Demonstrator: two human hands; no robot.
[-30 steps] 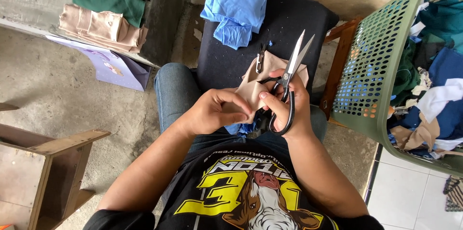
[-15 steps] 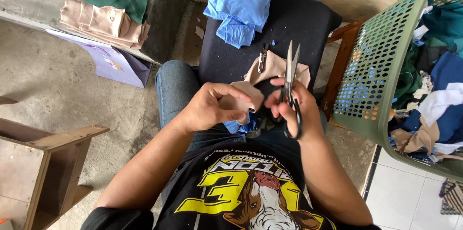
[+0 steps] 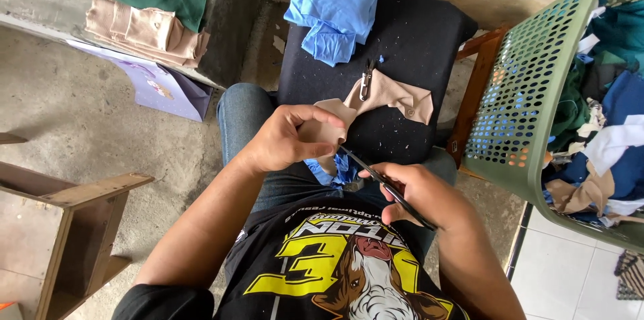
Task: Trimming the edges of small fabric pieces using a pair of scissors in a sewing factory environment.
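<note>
A: How far along are we with the beige fabric garment piece [image 3: 382,95]?

B: We judge the work to be mid-way. One end of the piece rests on the black padded stool seat [image 3: 416,31] at centre frame, with a small metal thread snipper [image 3: 366,82] lying on it. The near end is pinched closed between thumb and fingers of our left hand [image 3: 285,142]. No cut line is visible, so we cannot tell what portion is finished.

A: And the cutting tool?

B: Our right hand [image 3: 419,192] is closed around the handles of the dark steel scissors [image 3: 376,176]. The blades point up-left, their tips touching the fabric just below the left-hand pinch.

A: Surroundings?

B: Folded blue cloth [image 3: 335,5] sits at the top of the seat; a green perforated plastic basket [image 3: 530,92] of mixed fabric stands at the right edge.
</note>
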